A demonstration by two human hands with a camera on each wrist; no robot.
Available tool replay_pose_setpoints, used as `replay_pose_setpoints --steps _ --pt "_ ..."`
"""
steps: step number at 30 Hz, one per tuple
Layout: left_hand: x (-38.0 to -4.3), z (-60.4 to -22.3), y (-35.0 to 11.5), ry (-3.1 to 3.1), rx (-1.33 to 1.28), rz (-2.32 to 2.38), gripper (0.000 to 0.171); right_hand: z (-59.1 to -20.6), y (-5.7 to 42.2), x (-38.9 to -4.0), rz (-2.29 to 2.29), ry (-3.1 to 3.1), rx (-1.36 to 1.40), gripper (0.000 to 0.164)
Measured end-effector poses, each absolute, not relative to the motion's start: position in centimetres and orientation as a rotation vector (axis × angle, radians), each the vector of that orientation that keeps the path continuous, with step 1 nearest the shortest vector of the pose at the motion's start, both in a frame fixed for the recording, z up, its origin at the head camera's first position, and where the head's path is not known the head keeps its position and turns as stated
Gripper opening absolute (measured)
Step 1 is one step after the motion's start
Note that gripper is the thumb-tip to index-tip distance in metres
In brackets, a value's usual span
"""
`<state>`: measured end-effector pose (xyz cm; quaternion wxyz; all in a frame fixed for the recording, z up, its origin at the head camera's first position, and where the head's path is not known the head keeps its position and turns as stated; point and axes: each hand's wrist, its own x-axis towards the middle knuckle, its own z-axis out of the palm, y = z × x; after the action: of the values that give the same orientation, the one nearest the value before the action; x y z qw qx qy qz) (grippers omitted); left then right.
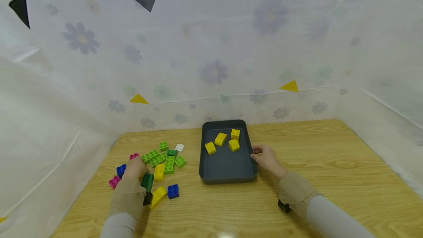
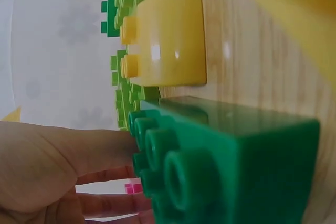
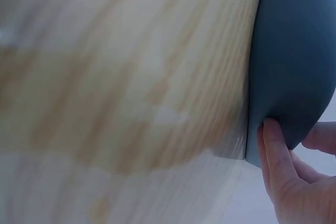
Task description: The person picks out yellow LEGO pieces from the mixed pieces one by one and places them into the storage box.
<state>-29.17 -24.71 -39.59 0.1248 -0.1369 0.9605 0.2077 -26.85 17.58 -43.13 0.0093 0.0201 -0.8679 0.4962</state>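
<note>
My left hand (image 1: 136,167) is down among loose toy building bricks on the left of the table. In the left wrist view, the dark green brick (image 2: 231,156) hides its fingertips, so whatever they touch cannot be seen. A yellow curved-top brick (image 1: 159,172) and light green bricks (image 1: 169,165) lie close by. My right hand (image 1: 267,160) pinches the right side of a dark grey tray (image 1: 228,180), thumb at the rim and fingers against the outer wall (image 3: 289,66). Several yellow bricks (image 1: 234,145) lie in the back half of the tray.
Pink bricks (image 1: 114,181) and a blue brick (image 1: 120,170) lie left of my left hand. Another blue brick (image 1: 173,191) and a long yellow brick (image 1: 158,198) are nearer the front. A small white piece (image 1: 179,147) lies behind. A patterned curtain (image 1: 211,47) hangs beyond the wooden table (image 1: 330,164).
</note>
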Motion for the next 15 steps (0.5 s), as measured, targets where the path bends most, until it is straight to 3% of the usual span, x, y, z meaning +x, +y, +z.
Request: replay_pose_setpoints --steps 15 --pt "-29.5 -37.0 -24.3 2.77 -0.333 0.701 0.038 -43.2 17.7 -26.9 1.52 -2.725 0.071 0.033"
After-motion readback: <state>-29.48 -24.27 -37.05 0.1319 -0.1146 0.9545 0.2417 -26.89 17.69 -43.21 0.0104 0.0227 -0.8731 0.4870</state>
